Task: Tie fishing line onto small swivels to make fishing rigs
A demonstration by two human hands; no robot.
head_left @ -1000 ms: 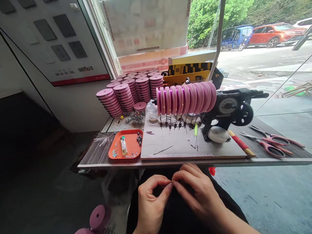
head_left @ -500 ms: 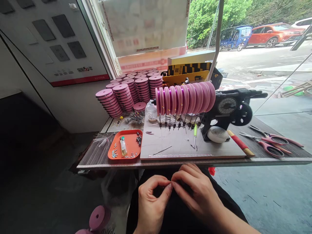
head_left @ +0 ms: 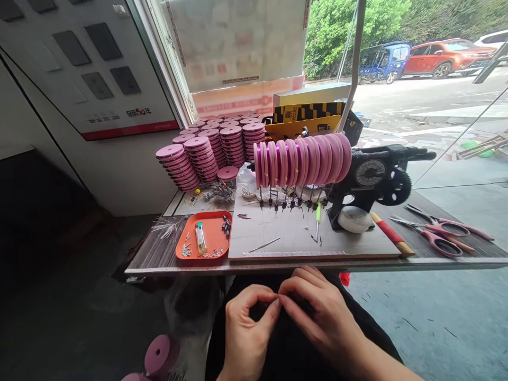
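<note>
Over my lap, in front of the table edge, my left hand (head_left: 251, 323) pinches thumb and forefinger together. My right hand (head_left: 313, 307) meets it fingertip to fingertip, also closed in a pinch. Whatever lies between the fingertips is too small to make out. Beyond the hands is a pale board (head_left: 286, 238) with a thin metal tool (head_left: 264, 244) lying on it. A row of pink foam spools (head_left: 301, 161) is mounted on a black winding machine (head_left: 373, 174), with several small dark weights hanging beneath.
An orange tray (head_left: 183, 227) holds a small green-capped bottle (head_left: 200, 238) and tiny parts. Pink-handled scissors (head_left: 440, 241) lie at the right, near a red-wrapped stick (head_left: 387, 231). A green-handled hook tool (head_left: 318, 214) rests on the board. Stacked pink spools (head_left: 198, 159) stand at the back left.
</note>
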